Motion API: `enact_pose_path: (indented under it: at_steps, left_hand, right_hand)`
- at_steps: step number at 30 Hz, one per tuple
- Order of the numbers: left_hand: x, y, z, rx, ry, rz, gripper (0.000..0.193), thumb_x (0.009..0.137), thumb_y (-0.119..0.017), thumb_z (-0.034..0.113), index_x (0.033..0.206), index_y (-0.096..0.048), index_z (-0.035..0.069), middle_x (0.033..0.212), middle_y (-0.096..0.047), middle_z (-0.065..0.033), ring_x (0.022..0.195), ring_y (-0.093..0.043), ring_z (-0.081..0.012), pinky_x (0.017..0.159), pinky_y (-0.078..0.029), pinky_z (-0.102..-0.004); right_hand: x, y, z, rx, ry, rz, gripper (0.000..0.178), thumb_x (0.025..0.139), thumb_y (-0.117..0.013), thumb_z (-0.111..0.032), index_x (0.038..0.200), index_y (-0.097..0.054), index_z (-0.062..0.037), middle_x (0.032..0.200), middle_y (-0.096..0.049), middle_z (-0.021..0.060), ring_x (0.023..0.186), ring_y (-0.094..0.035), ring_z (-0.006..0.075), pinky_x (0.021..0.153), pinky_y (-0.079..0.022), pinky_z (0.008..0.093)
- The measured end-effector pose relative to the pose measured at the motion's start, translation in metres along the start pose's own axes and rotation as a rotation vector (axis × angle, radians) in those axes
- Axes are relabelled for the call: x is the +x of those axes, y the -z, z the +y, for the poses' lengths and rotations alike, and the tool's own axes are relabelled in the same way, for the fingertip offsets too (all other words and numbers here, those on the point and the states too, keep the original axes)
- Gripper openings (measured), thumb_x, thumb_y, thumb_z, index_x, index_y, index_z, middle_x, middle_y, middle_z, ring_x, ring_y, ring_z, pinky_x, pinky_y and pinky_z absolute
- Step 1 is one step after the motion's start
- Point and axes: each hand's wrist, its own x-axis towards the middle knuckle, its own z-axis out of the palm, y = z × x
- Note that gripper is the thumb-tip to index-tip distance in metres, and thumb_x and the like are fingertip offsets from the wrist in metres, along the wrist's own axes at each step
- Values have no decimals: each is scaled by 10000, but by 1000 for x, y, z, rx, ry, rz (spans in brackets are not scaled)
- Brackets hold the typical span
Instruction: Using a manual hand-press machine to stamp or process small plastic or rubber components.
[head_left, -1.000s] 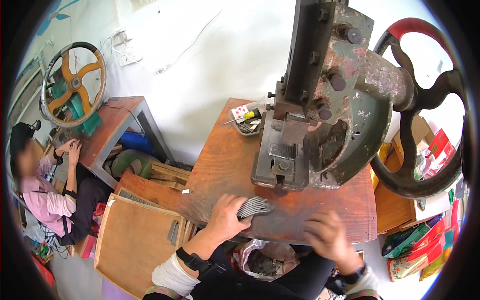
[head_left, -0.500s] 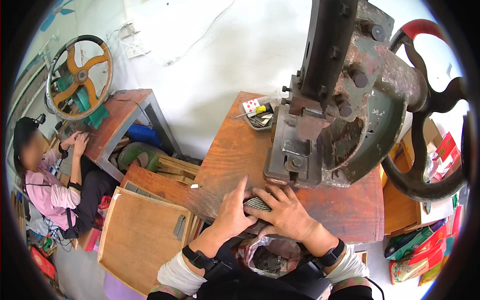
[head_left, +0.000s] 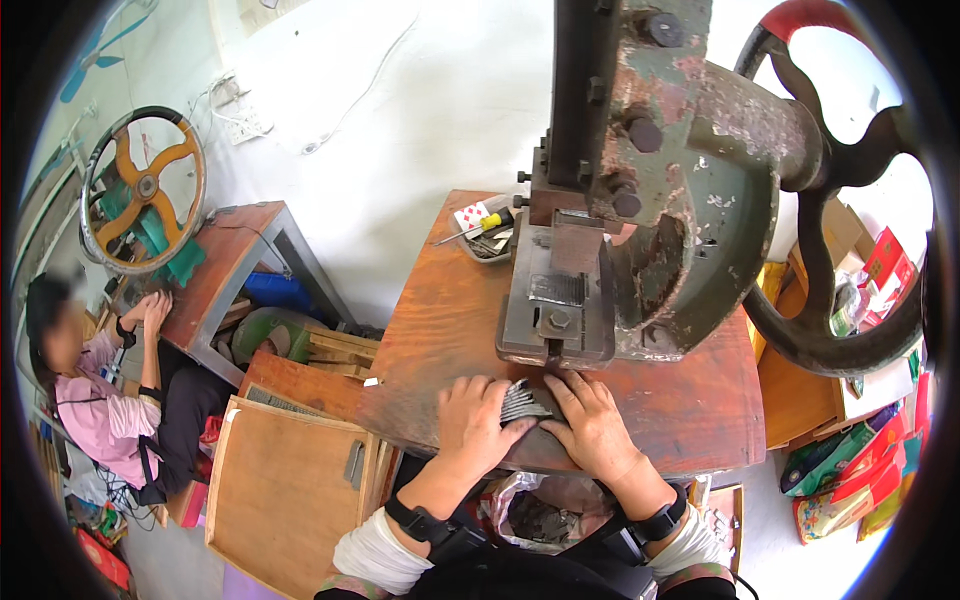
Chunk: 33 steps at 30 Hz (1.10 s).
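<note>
A bunch of thin grey metal strips (head_left: 522,403) lies on the near edge of the wooden bench, between my hands. My left hand (head_left: 472,424) grips its left side, with the fingers curled and the thumb along the near side. To the right, my right hand (head_left: 594,428) rests on the bench with its fingers stretched out and its thumb close to the strips; whether the thumb touches them I cannot tell. Just beyond my fingers is the metal die block (head_left: 556,345) of a hand press (head_left: 690,200). My palms hide part of the bunch.
A plastic tray (head_left: 490,252) holds a yellow-handled screwdriver (head_left: 478,226) and metal bits. Below the bench edge sits a bag (head_left: 520,482) of grey pieces. A wooden board (head_left: 285,490) is at left. The press's handwheel (head_left: 830,360) stands right. Another person (head_left: 95,400) works far left.
My hands have moved apart, and the strips between them now show fanned out on the bench. The right hand no longer covers them. The whole view has shifted slightly.
</note>
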Motion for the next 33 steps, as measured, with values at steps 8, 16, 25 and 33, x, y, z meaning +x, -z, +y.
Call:
enact_pose_path:
  at_steps: [8, 16, 25, 33]
  left_hand:
    - [-2, -1, -4, -22, -66, 5, 462, 650, -777, 285, 993, -602, 30, 939, -577, -124, 920, -521, -322, 784, -406, -428]
    - [-6, 1, -10, -207, -21, 6, 455, 651, -773, 174, 1022, -577, -2, 949, -563, -158, 902, -512, -370, 801, -423, -438]
    - [-29, 39, -10, -1990, 677, -82, 406, 787, -719, 259, 1038, -552, -13, 918, -546, -104, 849, -493, -215, 781, -423, -354]
    - [-69, 30, 8, -2470, 692, -203, 478, 782, -688, 365, 1041, -519, 0, 914, -484, -102, 850, -454, -204, 804, -399, -333]
  right_hand:
    - [-10, 1, 8, 172, -77, 53, 633, 705, -741, -232, 1278, -510, -93, 1228, -514, 208, 1107, -488, 399, 953, -409, 455]
    - [6, 7, -14, -133, 36, -108, 748, 636, -725, -471, 1291, -520, -176, 1328, -432, 179, 1190, -402, 423, 994, -337, 524]
    - [-17, 8, -1, 127, -41, 108, 522, 668, -738, -356, 1066, -632, -34, 1104, -594, 125, 1048, -515, 339, 913, -408, 445]
    - [-19, 5, 2, 97, -24, 139, 451, 657, -754, -266, 1019, -638, -24, 1072, -594, 128, 1032, -523, 331, 899, -415, 438]
